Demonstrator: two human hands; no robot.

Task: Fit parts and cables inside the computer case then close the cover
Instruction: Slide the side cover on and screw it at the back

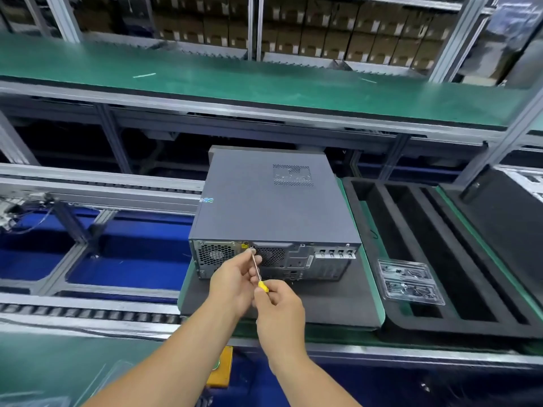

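Note:
A dark grey computer case (pixel 270 204) lies flat on a black pad (pixel 329 301), its cover on and its rear panel facing me. My right hand (pixel 279 309) grips the yellow handle of a small screwdriver (pixel 258 270). The tip meets a screw at the top of the rear panel, between the two fan grilles. My left hand (pixel 233 283) pinches the metal shaft close to the tip, steadying it.
A clear plastic tray of small parts (pixel 410 282) lies right of the case on a black foam insert (pixel 440 259) with long slots. Roller conveyor rails (pixel 88 312) run to the left. A green shelf (pixel 235 80) spans the back. An orange object (pixel 220 368) sits below my forearms.

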